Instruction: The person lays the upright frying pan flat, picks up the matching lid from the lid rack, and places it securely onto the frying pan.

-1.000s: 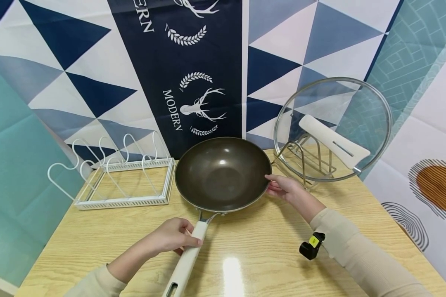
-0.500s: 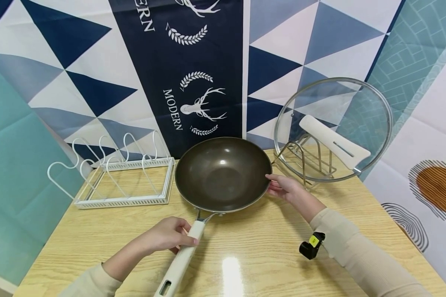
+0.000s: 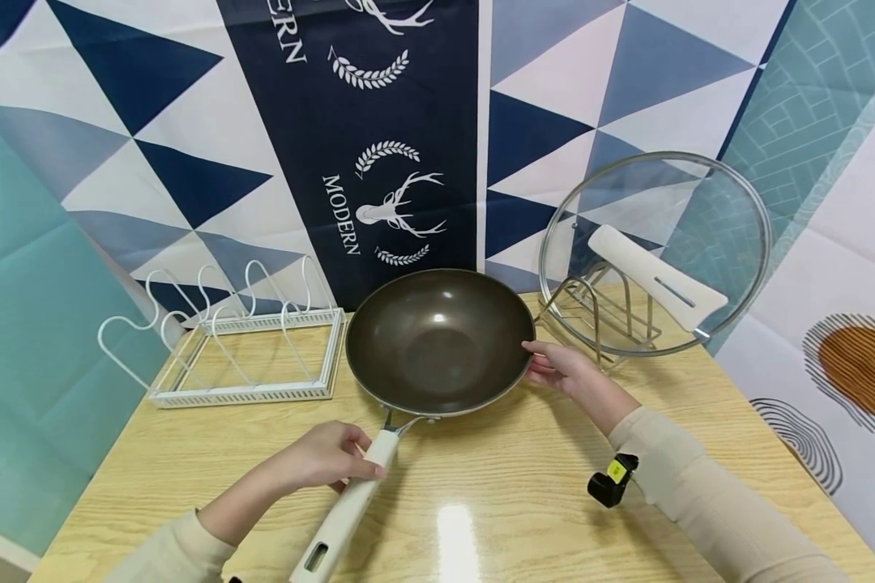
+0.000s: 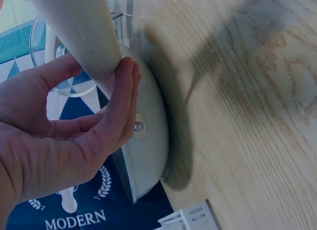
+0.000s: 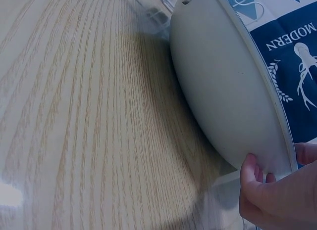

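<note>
A wok point(image 3: 437, 348) with a dark inside and a cream outside is at the table's middle, in front of the back wall. Its long cream handle point(image 3: 346, 518) points toward me and slightly left. My left hand point(image 3: 328, 457) pinches this handle near the wok end, thumb on top; the left wrist view shows fingers point(image 4: 126, 86) against the handle's underside. At the wok's right rim, my right hand point(image 3: 557, 368) grips the edge. In the right wrist view its fingers point(image 5: 249, 165) lie on the pale outer wall and the thumb is at the rim.
Left of the wok stands a white wire rack point(image 3: 241, 397) with curved dividers. At the right, a glass lid point(image 3: 729, 186) with a cream handle point(image 3: 656, 275) leans upright in a metal wire stand point(image 3: 594, 316). A patterned wall covering point(image 3: 408, 105) closes off the table's back.
The wok's handle has swung a little to the left, and my left hand has moved left with it. My right hand stays at the rim; the lid and rack have not moved.
</note>
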`<state>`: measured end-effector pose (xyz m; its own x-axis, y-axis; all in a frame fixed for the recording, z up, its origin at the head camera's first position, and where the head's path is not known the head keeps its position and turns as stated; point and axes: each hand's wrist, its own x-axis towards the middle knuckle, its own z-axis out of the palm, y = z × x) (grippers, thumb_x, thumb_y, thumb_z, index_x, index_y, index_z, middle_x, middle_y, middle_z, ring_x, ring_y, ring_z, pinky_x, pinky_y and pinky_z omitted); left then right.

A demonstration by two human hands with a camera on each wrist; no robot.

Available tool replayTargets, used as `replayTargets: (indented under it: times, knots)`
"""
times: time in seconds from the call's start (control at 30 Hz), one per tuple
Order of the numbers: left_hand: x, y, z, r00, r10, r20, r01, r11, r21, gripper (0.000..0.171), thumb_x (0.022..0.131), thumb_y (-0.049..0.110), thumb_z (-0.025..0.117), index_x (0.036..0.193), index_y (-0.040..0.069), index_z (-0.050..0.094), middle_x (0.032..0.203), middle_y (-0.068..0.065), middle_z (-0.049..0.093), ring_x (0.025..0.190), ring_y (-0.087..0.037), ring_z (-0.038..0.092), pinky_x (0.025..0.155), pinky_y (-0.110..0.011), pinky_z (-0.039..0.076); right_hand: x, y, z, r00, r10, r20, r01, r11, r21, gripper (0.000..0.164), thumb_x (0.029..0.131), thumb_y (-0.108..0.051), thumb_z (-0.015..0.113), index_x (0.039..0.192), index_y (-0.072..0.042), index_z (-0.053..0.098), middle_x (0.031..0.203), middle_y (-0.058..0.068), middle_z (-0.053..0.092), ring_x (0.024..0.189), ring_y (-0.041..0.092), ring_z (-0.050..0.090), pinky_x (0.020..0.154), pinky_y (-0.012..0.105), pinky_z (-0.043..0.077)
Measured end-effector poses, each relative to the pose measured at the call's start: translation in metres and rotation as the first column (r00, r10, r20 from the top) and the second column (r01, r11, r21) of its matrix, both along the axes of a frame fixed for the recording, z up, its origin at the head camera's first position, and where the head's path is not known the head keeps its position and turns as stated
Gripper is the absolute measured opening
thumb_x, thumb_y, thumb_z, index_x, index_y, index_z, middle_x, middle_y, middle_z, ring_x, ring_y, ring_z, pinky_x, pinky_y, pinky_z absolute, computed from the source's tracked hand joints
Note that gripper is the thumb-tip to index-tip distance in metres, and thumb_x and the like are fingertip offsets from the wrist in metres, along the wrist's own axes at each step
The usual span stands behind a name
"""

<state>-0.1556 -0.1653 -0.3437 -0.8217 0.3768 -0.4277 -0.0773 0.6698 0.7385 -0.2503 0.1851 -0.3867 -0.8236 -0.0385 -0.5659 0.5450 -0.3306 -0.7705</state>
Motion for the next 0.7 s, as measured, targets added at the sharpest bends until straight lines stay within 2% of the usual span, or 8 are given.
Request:
replayTargets:
  times: [0.43, 0.7]
  knots:
    - [-0.004, -0.005, 0.0013, 0.999, -0.03, -0.035, 0.028, 0.999, -0.04, 0.033, 0.078, 0.018, 0.076, 0.1, -0.003, 0.062, 0.079, -0.007, 0.065, 0.068, -0.012, 0.062, 0.058, -0.032, 0.057, -0.0005, 0.001, -0.0007, 1.0, 0.0, 0.01, 0.0, 1.0, -0.017, 0.006, 0.094, -0.008, 0.052, 0.099, -0.008, 0.048, 0.07, 0.001, 0.062, 0.067, 0.009, 0.063, 0.065, 0.02, 0.056]
    - [-0.0037, -0.0058, 0.0061, 0.999, -0.04, -0.037, 0.038, 0.998, -0.054, 0.031, 0.078, 0.017, 0.076, 0.099, -0.001, 0.064, 0.078, -0.007, 0.066, 0.068, -0.012, 0.062, 0.058, -0.031, 0.057, 0.0, 0.0024, -0.0002, 1.0, 0.005, 0.014, -0.005, 1.0, -0.025, 0.007, 0.094, -0.009, 0.052, 0.099, -0.008, 0.048, 0.072, 0.002, 0.061, 0.067, 0.009, 0.063, 0.066, 0.02, 0.057]
